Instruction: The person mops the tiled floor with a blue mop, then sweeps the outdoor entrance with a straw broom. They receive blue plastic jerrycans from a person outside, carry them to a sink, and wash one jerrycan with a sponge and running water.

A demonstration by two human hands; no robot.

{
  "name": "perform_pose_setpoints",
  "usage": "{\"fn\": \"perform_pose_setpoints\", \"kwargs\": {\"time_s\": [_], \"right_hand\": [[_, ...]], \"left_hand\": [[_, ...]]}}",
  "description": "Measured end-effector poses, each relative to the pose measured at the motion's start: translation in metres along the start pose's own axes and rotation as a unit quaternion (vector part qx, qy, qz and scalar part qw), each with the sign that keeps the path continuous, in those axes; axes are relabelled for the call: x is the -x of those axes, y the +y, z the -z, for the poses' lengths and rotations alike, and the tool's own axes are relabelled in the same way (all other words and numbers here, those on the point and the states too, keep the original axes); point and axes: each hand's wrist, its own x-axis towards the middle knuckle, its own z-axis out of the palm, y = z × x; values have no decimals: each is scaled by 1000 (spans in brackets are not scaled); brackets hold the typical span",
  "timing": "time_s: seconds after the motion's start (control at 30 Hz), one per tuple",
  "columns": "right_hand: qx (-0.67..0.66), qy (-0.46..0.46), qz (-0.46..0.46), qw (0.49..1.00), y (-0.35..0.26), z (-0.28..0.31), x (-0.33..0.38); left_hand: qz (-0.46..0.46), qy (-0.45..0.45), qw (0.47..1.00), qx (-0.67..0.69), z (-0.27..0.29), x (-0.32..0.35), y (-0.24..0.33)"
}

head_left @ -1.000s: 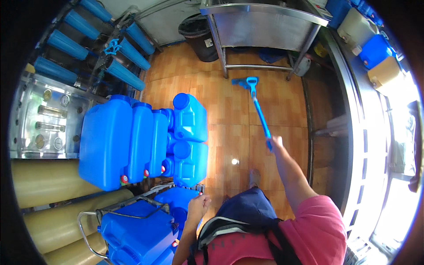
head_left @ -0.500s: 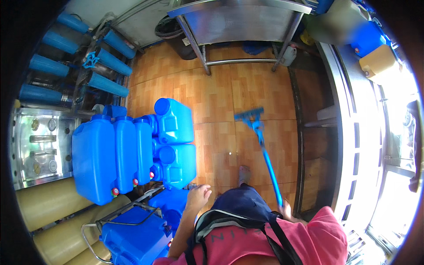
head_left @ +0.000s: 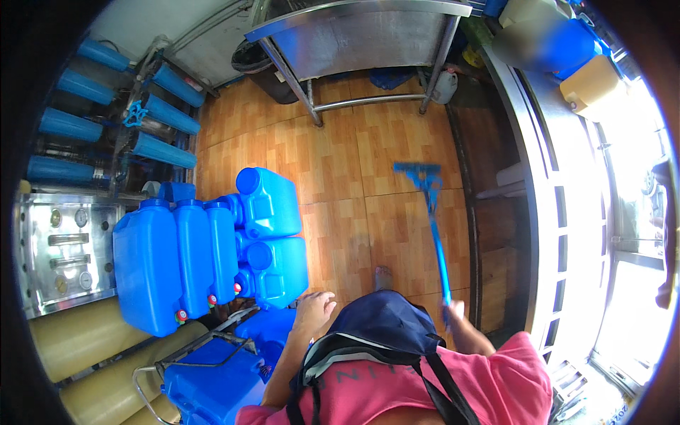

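Note:
My right hand (head_left: pixel 455 312) is closed round the upper handle of a blue mop (head_left: pixel 438 251). The mop's flat, crosswise head (head_left: pixel 418 170) rests on the wood-patterned floor ahead of me. Whether that head is sponge or rubber is too small to tell. My left hand (head_left: pixel 316 310) hangs loosely with nothing in it, fingers slightly bent and apart. It is just right of the stacked blue water jugs (head_left: pixel 273 273). A dark blue bag (head_left: pixel 386 322) hangs at my front between both hands.
More blue jugs (head_left: pixel 152 265) stand at the left, beside a steel gauge panel (head_left: pixel 71 241) and blue filter housings (head_left: pixel 166 151). A steel table (head_left: pixel 354 46) stands ahead, with a dark bin (head_left: pixel 273 78) by its left leg. A ledge (head_left: pixel 524 142) runs along the right.
The mop head has shifted to the right over the floor, and its handle is more upright in view. My right hand has moved up slightly, more of its forearm showing. The left hand stays empty.

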Motion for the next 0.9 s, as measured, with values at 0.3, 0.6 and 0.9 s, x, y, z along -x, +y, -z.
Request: {"fn": "perform_pose_setpoints", "kwargs": {"time_s": [0.3, 0.6, 0.9], "right_hand": [[329, 178, 26, 927, -266, -22, -195], [311, 104, -79, 941, 3, 101, 19], [128, 150, -332, 922, 262, 88, 429]], "left_hand": [[-26, 26, 999, -37, 12, 25, -1], [-167, 2, 984, -66, -12, 56, -9], [-228, -84, 968, -57, -54, 139, -40]]}}
